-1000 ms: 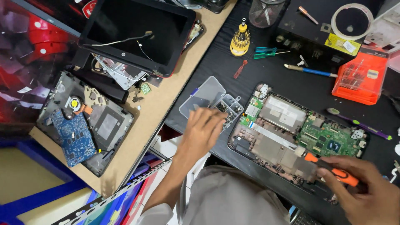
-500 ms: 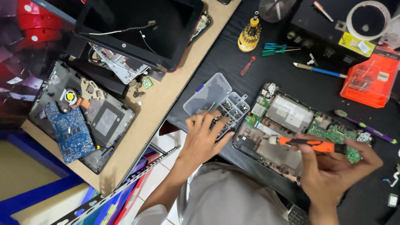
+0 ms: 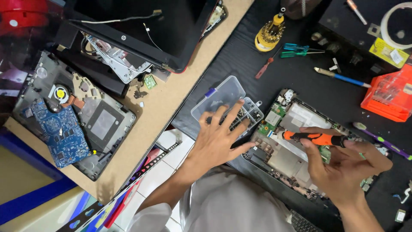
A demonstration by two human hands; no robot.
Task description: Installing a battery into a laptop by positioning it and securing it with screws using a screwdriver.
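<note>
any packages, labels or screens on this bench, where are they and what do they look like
Laptop screen panel: top left on the wooden bench, black, dark, loose wires across it.
Yellow label: top right on a black box, rectangular, with a white patch.
Orange case: right edge, ribbed plastic box.
Clear parts box: centre, lid open, under the left hand.

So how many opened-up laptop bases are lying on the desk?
2: one opened laptop base on the black mat under the right hand, one at the left on the wooden desktop. Others may lie outside the view.
</note>
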